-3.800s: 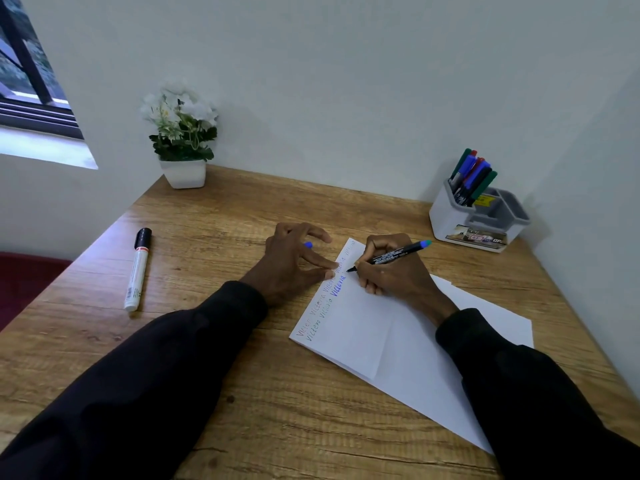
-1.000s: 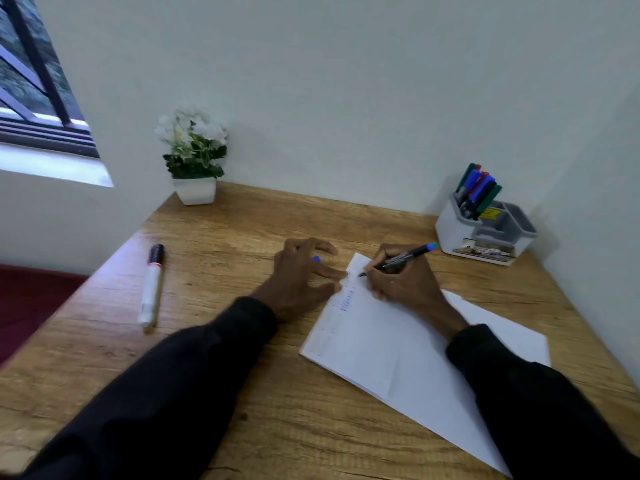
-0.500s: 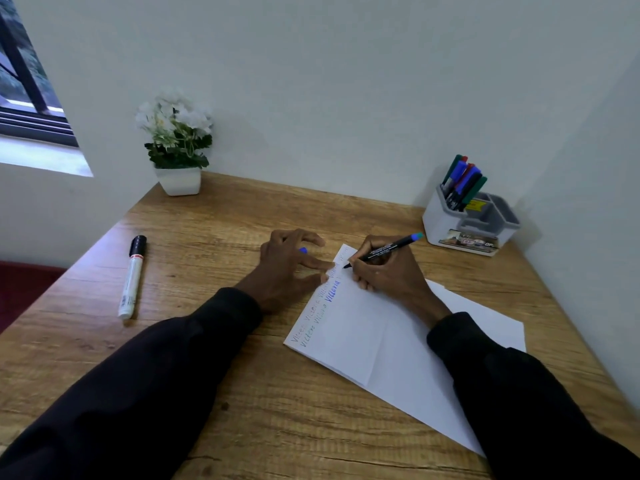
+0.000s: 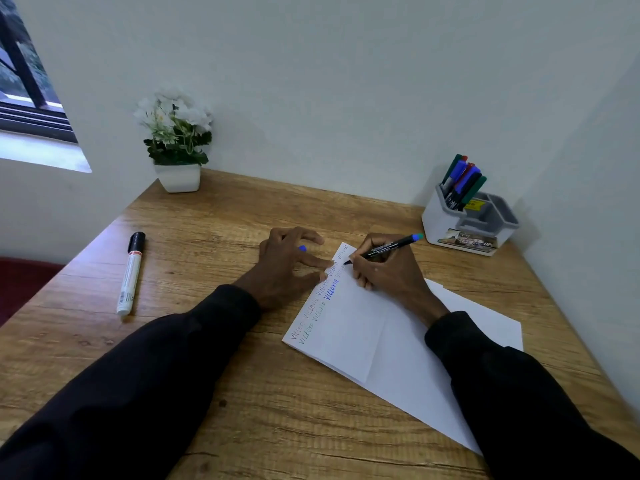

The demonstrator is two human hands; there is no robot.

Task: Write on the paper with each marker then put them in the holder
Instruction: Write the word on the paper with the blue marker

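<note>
My right hand grips a black marker with a blue end, my fingers clenched round its barrel, its tip touching the far corner of the paper beside the written lines. My left hand rests at nine o'clock of that corner, its fingertips pressing the paper's edge flat while a small blue cap shows tucked between its curled fingers. The paper lies on the wooden worktop, slanting from the middle toward five o'clock, with rows of faint coloured words along its left edge and one word in bright blue. The holder, white and grey, stands at two o'clock near the wall corner, several markers upright in its rear compartment. A white marker with a black cap lies alone at nine o'clock, well apart from my hands. A potted white flower sits at eleven o'clock against the wall.
</note>
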